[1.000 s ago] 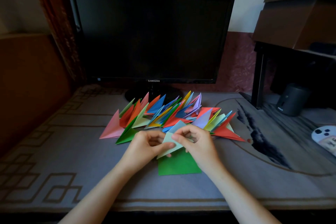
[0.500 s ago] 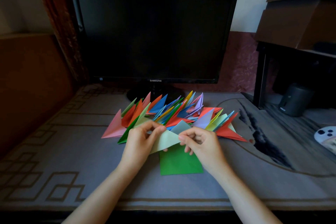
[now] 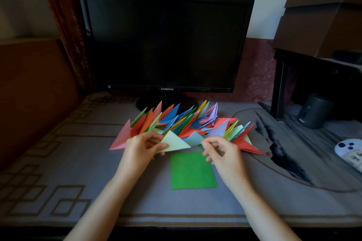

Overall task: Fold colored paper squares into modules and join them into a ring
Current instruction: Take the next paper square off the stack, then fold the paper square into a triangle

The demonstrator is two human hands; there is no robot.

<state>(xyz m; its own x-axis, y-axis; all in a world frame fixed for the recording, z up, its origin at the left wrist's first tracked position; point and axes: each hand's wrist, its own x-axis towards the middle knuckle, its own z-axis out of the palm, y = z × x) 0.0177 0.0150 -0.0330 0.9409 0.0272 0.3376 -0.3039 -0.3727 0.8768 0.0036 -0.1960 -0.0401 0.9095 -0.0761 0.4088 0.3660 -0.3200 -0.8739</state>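
Note:
My left hand (image 3: 141, 148) pinches the left end of a pale green folded triangular module (image 3: 175, 143) and holds it just above the desk. My right hand (image 3: 221, 154) hovers to the right of the module with its fingers loosely curled and holds nothing. A flat green paper square (image 3: 193, 171) lies on the desk mat below and between the hands. Behind the hands, a pile of several folded modules (image 3: 184, 121) in pink, orange, blue, yellow, lilac and red fans out across the mat.
A dark monitor (image 3: 166, 41) on its stand rises right behind the pile. A small black speaker (image 3: 311, 111) and a black shelf leg (image 3: 277, 88) stand at the right, under a brown box (image 3: 321, 25). A white object with dark dots (image 3: 350, 152) lies at the far right edge.
The hands have drawn apart. My right hand has let go of the pale green module and moved right; my left hand keeps it and has shifted slightly left.

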